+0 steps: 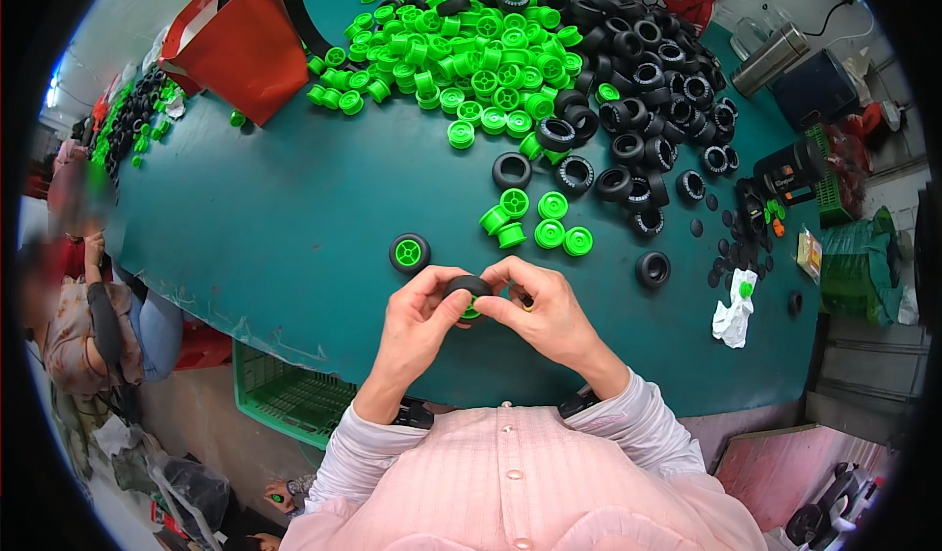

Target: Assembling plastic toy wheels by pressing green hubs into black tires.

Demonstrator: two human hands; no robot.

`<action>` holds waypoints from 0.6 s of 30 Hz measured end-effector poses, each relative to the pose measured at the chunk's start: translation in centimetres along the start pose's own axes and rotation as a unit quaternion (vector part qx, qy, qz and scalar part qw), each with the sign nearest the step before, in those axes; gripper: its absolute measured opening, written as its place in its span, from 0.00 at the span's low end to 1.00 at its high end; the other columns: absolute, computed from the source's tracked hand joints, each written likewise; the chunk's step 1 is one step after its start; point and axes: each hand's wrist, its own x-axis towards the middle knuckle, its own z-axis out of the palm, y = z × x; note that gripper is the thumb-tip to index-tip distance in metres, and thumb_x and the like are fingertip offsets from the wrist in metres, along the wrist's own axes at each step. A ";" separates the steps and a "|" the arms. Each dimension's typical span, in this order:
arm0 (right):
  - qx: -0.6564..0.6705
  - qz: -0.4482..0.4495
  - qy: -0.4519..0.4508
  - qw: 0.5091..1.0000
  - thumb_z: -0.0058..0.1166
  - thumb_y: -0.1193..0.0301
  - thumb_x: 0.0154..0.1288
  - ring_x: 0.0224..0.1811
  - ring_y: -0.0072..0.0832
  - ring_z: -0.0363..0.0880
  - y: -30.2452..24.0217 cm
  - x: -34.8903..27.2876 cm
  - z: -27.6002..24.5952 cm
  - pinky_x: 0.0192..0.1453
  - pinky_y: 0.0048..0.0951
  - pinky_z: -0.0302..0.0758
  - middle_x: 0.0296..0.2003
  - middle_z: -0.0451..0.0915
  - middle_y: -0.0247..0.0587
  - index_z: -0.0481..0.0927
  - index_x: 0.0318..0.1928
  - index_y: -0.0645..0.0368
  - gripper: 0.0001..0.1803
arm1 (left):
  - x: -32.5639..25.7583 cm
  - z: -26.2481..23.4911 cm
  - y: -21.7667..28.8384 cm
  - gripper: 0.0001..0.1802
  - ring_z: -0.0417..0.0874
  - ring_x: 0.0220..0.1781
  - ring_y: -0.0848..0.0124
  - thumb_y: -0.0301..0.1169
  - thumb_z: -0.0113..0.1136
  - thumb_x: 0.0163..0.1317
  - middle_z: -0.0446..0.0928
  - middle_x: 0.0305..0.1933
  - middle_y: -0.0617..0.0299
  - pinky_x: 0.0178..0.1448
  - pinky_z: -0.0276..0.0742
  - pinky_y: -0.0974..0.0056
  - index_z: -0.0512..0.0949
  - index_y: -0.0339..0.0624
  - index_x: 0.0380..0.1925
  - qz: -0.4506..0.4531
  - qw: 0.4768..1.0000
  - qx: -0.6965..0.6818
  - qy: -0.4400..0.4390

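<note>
Both my hands are closed round a small black toy tyre (467, 284) with a green wheel rim (472, 309) showing inside it. My left hand (412, 325) grips its left side, with the thumb against the rim. My right hand (549, 317) pinches the other side between thumb and fingers, which partly hide the wheel. Just beyond my left hand lies a wheel (409, 253) with its green rim inside a black tyre. Several loose green rims (550, 233) sit beyond my fingers. Loose black tyres lie near them, one (511, 170) behind the rims and another (652, 269) to the right.
Heaps of green rims (481, 55) and black tyres (648, 75) cover the far part of the green table (265, 227). A red bag (245, 55) stands far left, a metal flask (770, 58) far right. White tissue (733, 315) lies right. A green crate (285, 394) sits below the edge; another person (88, 325) is left.
</note>
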 end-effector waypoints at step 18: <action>0.003 0.106 0.222 0.969 0.56 0.73 0.72 0.25 0.09 0.69 3.2 -1.1 -7.7 0.21 0.14 0.59 0.33 0.80 0.30 0.81 0.43 0.62 0.06 | -1.8 -9.7 1.9 0.37 0.79 0.37 0.66 0.32 0.80 0.46 0.74 0.51 0.58 0.44 0.79 0.60 0.77 0.42 0.59 0.052 0.778 0.558 0.285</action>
